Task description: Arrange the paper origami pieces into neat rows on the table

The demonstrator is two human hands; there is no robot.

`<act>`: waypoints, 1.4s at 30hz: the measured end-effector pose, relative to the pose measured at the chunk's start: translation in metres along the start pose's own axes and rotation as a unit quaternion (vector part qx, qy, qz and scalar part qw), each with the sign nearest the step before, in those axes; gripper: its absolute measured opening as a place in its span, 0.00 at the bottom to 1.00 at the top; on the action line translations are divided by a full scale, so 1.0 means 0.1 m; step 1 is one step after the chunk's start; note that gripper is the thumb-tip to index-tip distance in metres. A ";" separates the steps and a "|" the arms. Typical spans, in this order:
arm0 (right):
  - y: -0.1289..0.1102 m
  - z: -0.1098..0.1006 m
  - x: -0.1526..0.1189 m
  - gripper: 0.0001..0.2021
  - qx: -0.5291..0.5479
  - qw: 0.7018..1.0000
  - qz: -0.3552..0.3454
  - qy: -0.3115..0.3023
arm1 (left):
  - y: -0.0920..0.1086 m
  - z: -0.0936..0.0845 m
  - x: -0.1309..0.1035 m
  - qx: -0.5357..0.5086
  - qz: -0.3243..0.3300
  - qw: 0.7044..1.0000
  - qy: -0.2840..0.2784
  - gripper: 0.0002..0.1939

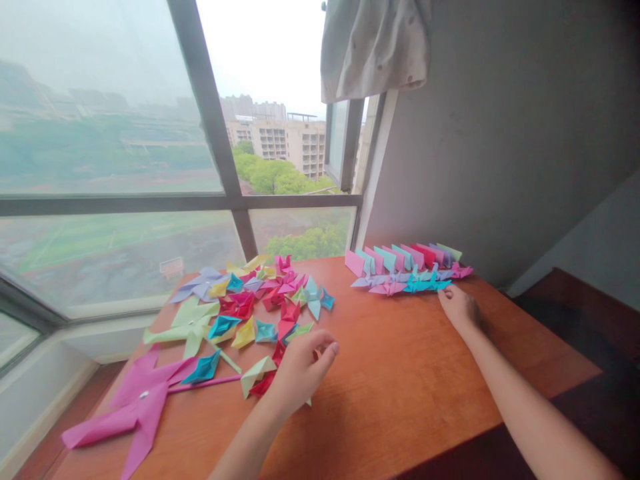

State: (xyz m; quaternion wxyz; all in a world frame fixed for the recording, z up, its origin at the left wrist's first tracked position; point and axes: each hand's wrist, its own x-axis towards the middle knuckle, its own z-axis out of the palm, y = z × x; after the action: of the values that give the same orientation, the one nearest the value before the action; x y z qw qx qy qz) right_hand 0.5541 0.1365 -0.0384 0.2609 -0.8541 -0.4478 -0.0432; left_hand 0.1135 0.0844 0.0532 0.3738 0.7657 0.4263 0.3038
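On the right side of the wooden table [390, 380], my right hand [459, 307] pinches the end of a bright blue paper crane [440, 285] at the near edge of a row of folded cranes. Pink, lilac and light blue paper cranes [387, 287] lie beside it. My left hand [305, 363] hovers over the table's middle, its fingers loosely curled together with nothing seen in them. Just left of it are a pale green folded paper piece [259, 375] and a red one [263, 385], partly hidden by the hand.
Behind the cranes stands a row of folded coloured paper pieces [383, 259]. A heap of paper boats and other origami [245, 333] covers the left. A magenta pinwheel [145, 393] and a pale green pinwheel [191, 323] lie there too. Windows [295, 200] border the table.
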 end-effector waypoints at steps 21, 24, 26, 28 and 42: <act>-1.66 0.02 -1.09 0.18 0.255 0.957 -0.109 -0.088 | -0.10 -0.18 0.03 -0.021 0.004 0.998 0.058 0.13; -1.88 0.11 -1.26 0.17 0.280 0.944 -0.127 -0.121 | -0.11 -0.36 0.03 0.003 0.005 0.997 0.082 0.13; -1.92 0.18 -1.33 0.17 0.280 0.942 -0.127 -0.131 | -0.13 -0.54 0.06 0.052 0.006 0.994 0.101 0.12; -1.90 0.24 -1.38 0.16 0.279 0.942 -0.129 -0.133 | -0.20 -0.75 0.14 0.132 -0.008 0.984 0.116 0.13; -1.85 0.28 -1.37 0.16 0.310 0.933 -0.128 -0.130 | -0.74 -1.35 1.24 0.339 -0.130 0.912 0.191 0.10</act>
State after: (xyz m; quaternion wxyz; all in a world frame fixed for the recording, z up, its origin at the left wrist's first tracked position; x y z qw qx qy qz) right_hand 0.3222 0.1340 -0.0290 0.4448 -0.6641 -0.5746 0.1760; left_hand 0.0325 0.2621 0.0823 0.0398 0.7119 0.6623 0.2302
